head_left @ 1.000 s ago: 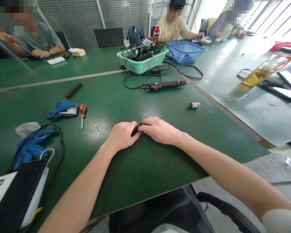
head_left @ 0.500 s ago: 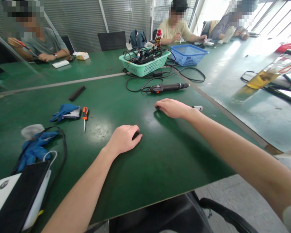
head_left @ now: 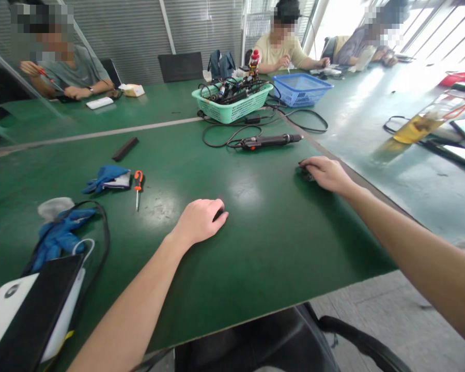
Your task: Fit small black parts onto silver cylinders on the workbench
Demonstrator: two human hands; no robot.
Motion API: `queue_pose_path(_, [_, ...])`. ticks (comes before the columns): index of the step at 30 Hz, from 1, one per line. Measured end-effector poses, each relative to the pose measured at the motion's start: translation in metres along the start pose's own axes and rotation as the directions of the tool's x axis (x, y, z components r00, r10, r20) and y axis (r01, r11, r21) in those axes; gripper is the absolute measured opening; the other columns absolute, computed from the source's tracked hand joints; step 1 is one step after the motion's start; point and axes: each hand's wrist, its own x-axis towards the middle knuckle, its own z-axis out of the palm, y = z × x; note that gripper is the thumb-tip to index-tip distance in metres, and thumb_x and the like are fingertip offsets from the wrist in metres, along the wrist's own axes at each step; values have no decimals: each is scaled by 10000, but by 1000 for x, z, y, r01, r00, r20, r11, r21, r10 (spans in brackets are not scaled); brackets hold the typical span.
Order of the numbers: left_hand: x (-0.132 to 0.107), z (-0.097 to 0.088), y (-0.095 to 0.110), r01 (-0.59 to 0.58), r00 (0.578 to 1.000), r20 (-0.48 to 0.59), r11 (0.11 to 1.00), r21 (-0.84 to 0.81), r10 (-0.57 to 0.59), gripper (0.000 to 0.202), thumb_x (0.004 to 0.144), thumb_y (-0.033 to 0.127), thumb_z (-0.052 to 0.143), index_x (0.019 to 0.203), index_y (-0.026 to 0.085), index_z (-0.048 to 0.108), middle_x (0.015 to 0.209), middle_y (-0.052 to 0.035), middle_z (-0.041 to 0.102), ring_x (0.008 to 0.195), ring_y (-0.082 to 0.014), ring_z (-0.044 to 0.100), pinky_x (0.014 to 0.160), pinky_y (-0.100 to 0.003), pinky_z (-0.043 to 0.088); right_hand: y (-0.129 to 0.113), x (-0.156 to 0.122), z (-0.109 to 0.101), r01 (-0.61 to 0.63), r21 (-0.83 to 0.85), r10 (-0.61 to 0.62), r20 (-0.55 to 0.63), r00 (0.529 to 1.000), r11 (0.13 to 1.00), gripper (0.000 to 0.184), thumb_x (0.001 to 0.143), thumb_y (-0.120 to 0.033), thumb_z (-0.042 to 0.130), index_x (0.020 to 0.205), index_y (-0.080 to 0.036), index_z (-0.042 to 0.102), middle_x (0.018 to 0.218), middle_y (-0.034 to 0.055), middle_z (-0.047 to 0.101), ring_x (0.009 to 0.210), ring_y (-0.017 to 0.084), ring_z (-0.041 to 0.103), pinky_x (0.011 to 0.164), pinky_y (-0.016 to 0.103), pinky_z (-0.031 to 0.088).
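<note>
From here I see my left hand point(head_left: 199, 222) on the table point(head_left: 256, 279), its fingers point(head_left: 213, 207) curled over a small dark piece point(head_left: 219, 216) — held or merely covered, I can't tell. My right hand point(head_left: 325, 173) rests further out, fingers loosely bent over something small and dark point(head_left: 307, 176). Neither piece is off the table — the electric driver point(head_left: 269, 139) and screwdriver point(head_left: 138, 186) lie well apart from both hands.
</note>
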Motion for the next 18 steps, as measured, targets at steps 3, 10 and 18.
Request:
queue_pose_path(3, [-1,-2,2,7,1000,9,1000,10,-7,238,993,384,463,956,196,605,863,-44,698,784,-207,651,707,-329,454,-25,-11,15,-13,-4,13,-72,997,1000,291,955,-189,419,1062,-182,690,1123,136,709,1097,283,601,998,432,433])
queue_pose_path(10, [-4,-4,4,6,1000,8,999,39,-6,224,990,376,467,962,205,608,888,-51,705,816,-218,667,709,-327,465,-138,-15,45,165,120,-158,-69,985,979,280,950,-164,405,1025,-181,674,1059,122,696,1058,281,580,982,455,458])
queue_pose_path(18, [-4,-5,10,43,999,-11,995,91,-43,156,952,304,488,964,195,598,900,-65,718,825,-241,685,706,-343,481,-252,-23,74,301,209,-318,53,947,931,230,962,-146,409,1063,-183,613,1108,127,632,1117,270,513,997,473,457])
